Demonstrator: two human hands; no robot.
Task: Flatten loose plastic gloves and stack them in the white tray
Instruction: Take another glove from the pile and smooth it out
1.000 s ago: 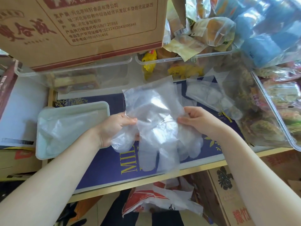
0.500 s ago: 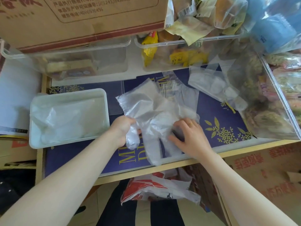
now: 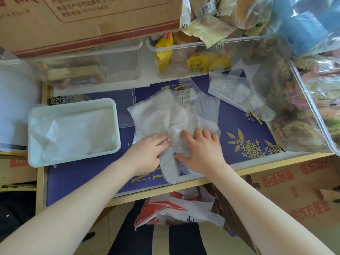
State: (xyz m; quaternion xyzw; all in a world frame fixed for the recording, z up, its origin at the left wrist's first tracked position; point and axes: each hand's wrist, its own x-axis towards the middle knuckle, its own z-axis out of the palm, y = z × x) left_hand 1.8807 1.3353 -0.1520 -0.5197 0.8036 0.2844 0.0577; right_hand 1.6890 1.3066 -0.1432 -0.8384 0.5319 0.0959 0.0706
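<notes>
Beside the white tray, left hand and right hand press spread-fingered grips on the plastic glove.

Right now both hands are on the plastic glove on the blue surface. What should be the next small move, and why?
Probably sweep both palms outward to smooth it. The left hand and right hand press flat on the plastic glove, which looks wrinkled, with its fingers bunched near the table edge. The white tray, already holding flattened gloves, waits to the left.

tray left — glove centre | loose gloves behind-right
</notes>
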